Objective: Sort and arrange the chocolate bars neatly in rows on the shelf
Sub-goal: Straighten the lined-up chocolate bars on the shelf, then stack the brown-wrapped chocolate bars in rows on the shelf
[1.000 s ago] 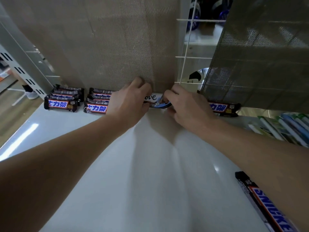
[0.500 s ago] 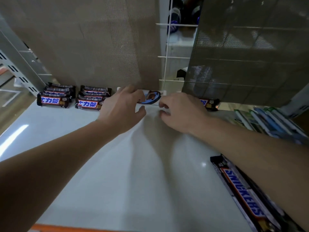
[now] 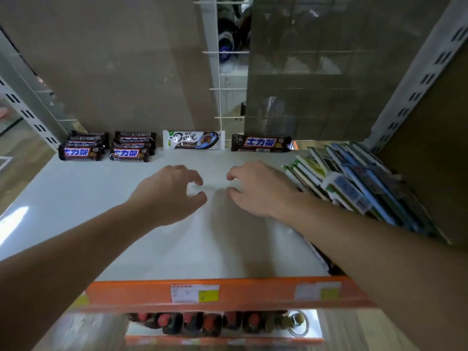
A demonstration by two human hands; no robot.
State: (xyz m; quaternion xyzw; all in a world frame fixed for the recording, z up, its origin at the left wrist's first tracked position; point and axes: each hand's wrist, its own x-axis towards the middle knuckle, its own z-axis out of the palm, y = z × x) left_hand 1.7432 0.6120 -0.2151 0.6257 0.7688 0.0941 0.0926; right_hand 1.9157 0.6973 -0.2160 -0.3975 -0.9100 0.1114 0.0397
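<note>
- Four groups of chocolate bars sit along the back of the shelf (image 3: 106, 224) in the head view, the only one given. From the left they are a left Snickers stack (image 3: 80, 148), a second Snickers stack (image 3: 131, 148) just beside it, a white Dove bar (image 3: 193, 140) and a single Snickers bar (image 3: 260, 143).
- All four face forward and are roughly in line, so the back row looks started.
- Both hands are empty. The left hand (image 3: 169, 196) and right hand (image 3: 258, 191) hover close together over the middle of the shelf with fingers loosely curled, short of the back row.
- Much seems left to do. The pile of green and blue bars (image 3: 354, 183) at the right lies slanted and overlapping, apparently unsorted.
- The Dove bar separates the single Snickers bar from the two stacks, so that sorting looks unfinished.
- My judgement is that the task is under halfway.
</note>
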